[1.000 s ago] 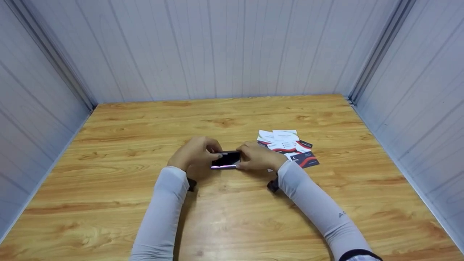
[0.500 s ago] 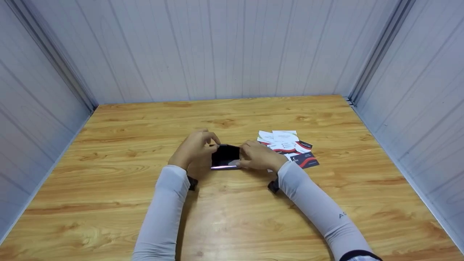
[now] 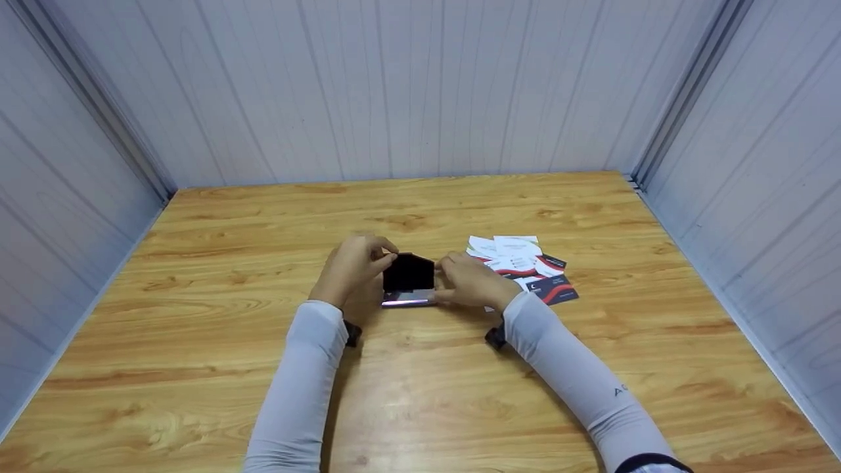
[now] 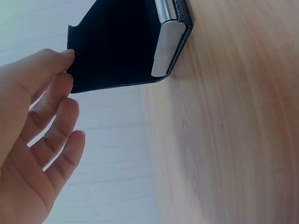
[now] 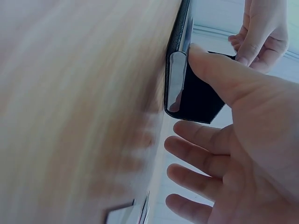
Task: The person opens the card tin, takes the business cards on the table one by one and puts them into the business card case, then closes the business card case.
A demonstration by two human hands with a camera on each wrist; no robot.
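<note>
A card case with a black cover and a silvery metal body (image 3: 410,299) lies on the table in the middle of the head view. Its black flap (image 4: 112,51) stands raised at the far side. My left hand (image 3: 348,269) pinches the flap's corner between thumb and index finger, the other fingers loosely bent below. At the case's right end is my right hand (image 3: 474,282). In the right wrist view its thumb (image 5: 205,63) lies on the top edge of the metal body, while the other fingers stay spread and clear of the case. The metal body's front edge shines.
Several business cards (image 3: 519,263), white and dark with red bands, lie overlapping just right of my right hand on the wooden table (image 3: 230,387). Pale panel walls (image 3: 407,92) enclose the table at the back and both sides.
The flap has swung up from lying over the case to standing raised, with the left hand moving up and away holding its edge. My right hand has hardly moved.
</note>
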